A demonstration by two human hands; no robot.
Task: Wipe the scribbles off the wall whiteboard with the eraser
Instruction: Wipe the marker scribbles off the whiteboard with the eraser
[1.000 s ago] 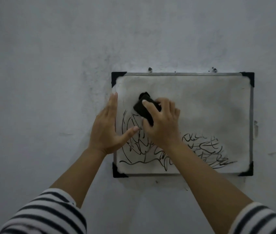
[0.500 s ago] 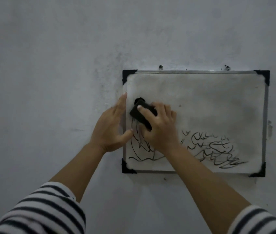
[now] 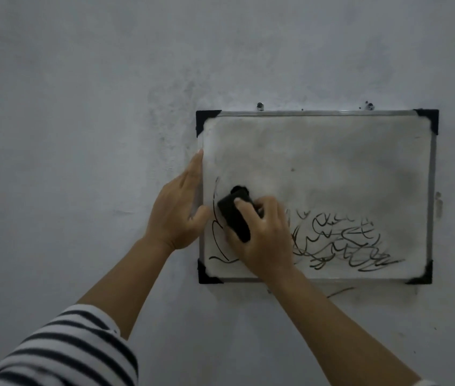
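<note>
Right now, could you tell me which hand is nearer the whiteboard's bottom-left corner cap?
Left. The left hand rests along the frame above the cap; the right hand, holding the eraser, sits farther right.

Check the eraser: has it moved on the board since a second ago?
Yes. The eraser has moved down the whiteboard, away from its top-left corner cap.
</note>
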